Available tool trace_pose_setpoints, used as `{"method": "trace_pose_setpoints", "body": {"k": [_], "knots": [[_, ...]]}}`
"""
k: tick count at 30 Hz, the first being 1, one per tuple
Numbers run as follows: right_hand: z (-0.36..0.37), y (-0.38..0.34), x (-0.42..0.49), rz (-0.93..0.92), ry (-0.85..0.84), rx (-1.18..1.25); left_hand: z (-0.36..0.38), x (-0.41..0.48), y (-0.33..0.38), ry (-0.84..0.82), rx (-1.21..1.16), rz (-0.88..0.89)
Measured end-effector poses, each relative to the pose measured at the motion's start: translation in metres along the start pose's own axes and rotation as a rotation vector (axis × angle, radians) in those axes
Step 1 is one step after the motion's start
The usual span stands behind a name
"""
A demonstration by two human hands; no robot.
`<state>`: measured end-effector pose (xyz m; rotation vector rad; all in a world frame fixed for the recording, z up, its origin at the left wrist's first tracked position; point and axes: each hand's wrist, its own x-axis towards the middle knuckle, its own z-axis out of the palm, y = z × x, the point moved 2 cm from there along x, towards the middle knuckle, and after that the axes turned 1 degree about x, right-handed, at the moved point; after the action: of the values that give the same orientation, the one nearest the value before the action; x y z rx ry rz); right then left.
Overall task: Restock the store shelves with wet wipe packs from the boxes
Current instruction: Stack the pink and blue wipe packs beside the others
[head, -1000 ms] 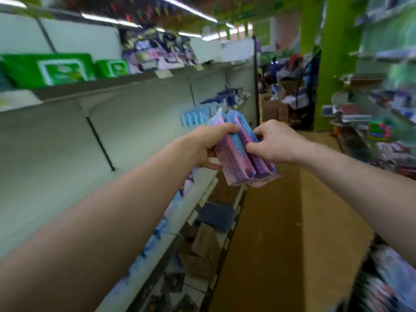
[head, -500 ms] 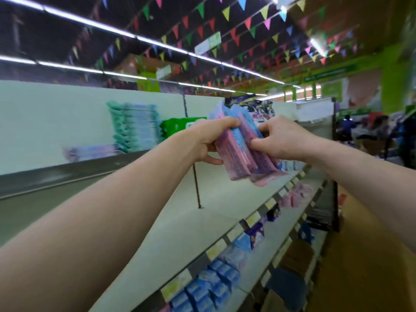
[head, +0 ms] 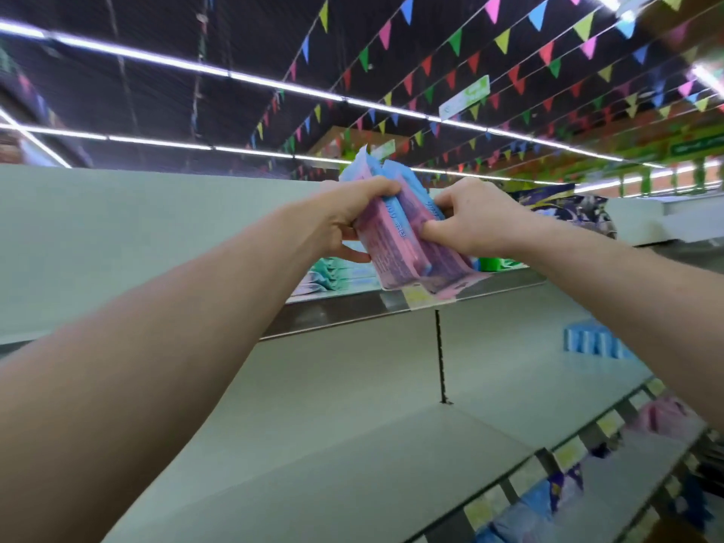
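A bundle of pink and blue wet wipe packs point(head: 395, 237) is held up between both hands in front of the top shelf point(head: 344, 311). My left hand point(head: 348, 213) grips the bundle's left side, fingers curled over its top. My right hand point(head: 474, 221) grips the right side, thumb pressed on the front. The bundle's lower edge hangs at the top shelf's front lip, over a yellow price tag point(head: 419, 297). Teal wipe packs point(head: 333, 274) lie stacked on that shelf behind the bundle.
A green pack point(head: 495, 263) sits right of the bundle on the top shelf. The wide shelf below point(head: 352, 444) carries light blue packs point(head: 591, 342) at the right. Lower shelves hold pink packs point(head: 662, 417) and blue packs point(head: 525, 519). Bunting hangs overhead.
Both hands have lifted the bundle from mid-shelf height up to the top shelf's front edge, and my view has tilted upward toward the ceiling.
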<state>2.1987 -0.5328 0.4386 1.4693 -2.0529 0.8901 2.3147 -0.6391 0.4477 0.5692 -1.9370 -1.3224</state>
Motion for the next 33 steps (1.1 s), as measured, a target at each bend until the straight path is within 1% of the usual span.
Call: {"method": "trace_pose_setpoints", "body": {"k": [4, 8, 14, 17, 22, 26, 30, 33], "knots": [[0.015, -0.004, 0.034, -0.105, 0.026, 0.059, -0.022, 0.02, 0.006, 0.151, 0.0, 0.058], [0.035, -0.009, 0.07, -0.181, 0.009, 0.078, -0.04, 0.04, 0.006, 0.266, 0.029, 0.075], [0.081, -0.017, 0.113, -0.311, -0.055, 0.033, -0.074, 0.067, -0.013, 0.394, 0.127, 0.001], [0.108, -0.02, 0.13, -0.341, -0.096, 0.074, -0.094, 0.075, -0.021, 0.45, 0.177, -0.039], [0.135, -0.028, 0.15, -0.373, -0.146, 0.164, -0.123, 0.091, -0.028, 0.531, 0.259, -0.049], [0.145, -0.034, 0.164, -0.386, -0.145, 0.239, -0.141, 0.105, -0.029, 0.614, 0.252, -0.048], [0.158, -0.042, 0.179, -0.426, -0.122, 0.234, -0.156, 0.118, -0.03, 0.718, 0.198, -0.044], [0.169, -0.046, 0.189, -0.448, -0.129, 0.188, -0.163, 0.128, -0.036, 0.755, 0.202, -0.042]]}}
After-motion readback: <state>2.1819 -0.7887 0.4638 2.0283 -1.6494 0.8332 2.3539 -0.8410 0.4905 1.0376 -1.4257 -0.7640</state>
